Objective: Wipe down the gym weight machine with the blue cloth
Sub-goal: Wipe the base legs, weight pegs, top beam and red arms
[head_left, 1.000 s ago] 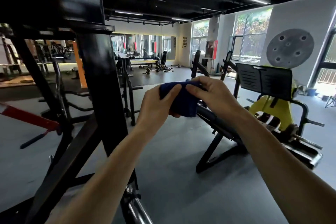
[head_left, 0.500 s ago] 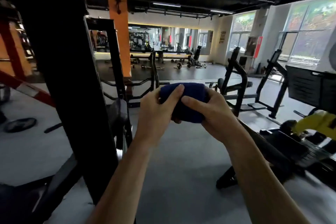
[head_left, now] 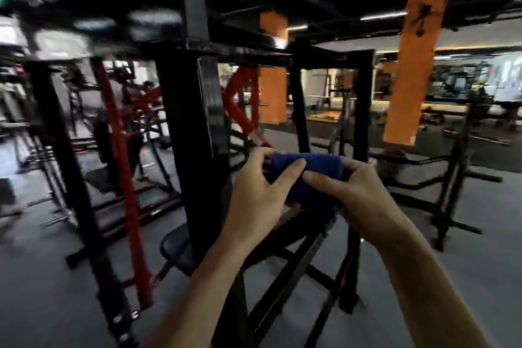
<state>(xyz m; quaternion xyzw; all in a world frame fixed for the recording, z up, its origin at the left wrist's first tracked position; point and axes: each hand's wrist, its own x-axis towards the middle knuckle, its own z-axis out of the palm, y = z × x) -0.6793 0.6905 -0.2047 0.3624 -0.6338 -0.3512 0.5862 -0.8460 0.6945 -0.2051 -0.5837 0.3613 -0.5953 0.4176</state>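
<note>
The view has swung left: the yellow machine is gone and a black weight machine frame (head_left: 195, 133) now stands just beside the hands. Left hand (head_left: 254, 200) and right hand (head_left: 364, 195) both grip the bunched blue cloth (head_left: 308, 178) (no contact yet), so wiping looks imminent.

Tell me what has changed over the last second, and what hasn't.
The view has swung left: the yellow machine and the windows are gone, and a black machine upright, red frames and an orange pillar now fill it. Unchanged: the left hand and right hand grip the bunched blue cloth in mid-air, touching no machine.
</note>
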